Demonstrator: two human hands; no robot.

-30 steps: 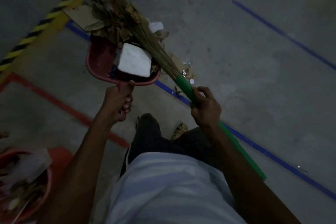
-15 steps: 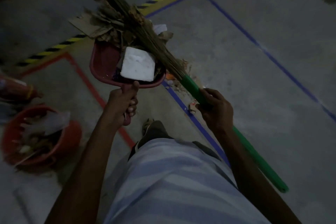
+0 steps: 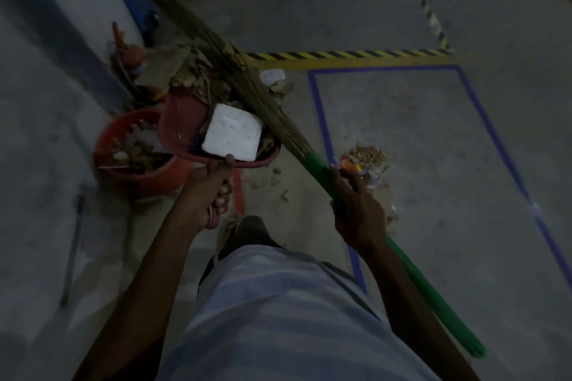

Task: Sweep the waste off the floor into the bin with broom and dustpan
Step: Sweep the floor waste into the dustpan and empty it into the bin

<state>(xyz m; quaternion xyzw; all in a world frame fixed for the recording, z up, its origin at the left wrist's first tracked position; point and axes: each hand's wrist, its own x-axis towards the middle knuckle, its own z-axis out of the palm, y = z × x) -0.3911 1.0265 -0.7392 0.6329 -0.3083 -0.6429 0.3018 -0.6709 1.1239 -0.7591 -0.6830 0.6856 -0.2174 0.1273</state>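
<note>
My left hand (image 3: 213, 192) grips the full red plastic dustpan (image 3: 182, 124) just right of the orange round bin (image 3: 136, 176), my right hand (image 3: 356, 207) grips the green-handled straw broom (image 3: 266, 108) pressing the load, so tilting early may spill the white foam block (image 3: 232, 133) on the floor.

Red plastic dustpan (image 3: 182, 120) sitting at centre frame, its handle lying in the left hand (image 3: 208, 195). White foam block (image 3: 232, 133) and dry brown leaves (image 3: 198, 77) resting in the pan. Green-handled straw broom (image 3: 318, 170) lying across the load, running from 11 o'clock to 5 o'clock, passing through the right hand (image 3: 359, 207). Round red plastic bin (image 3: 136, 148) standing at 9 o'clock of the pan. Small mixed litter pile (image 3: 365, 161) lying on the grey concrete floor (image 3: 433, 164) at 3 o'clock.
</note>
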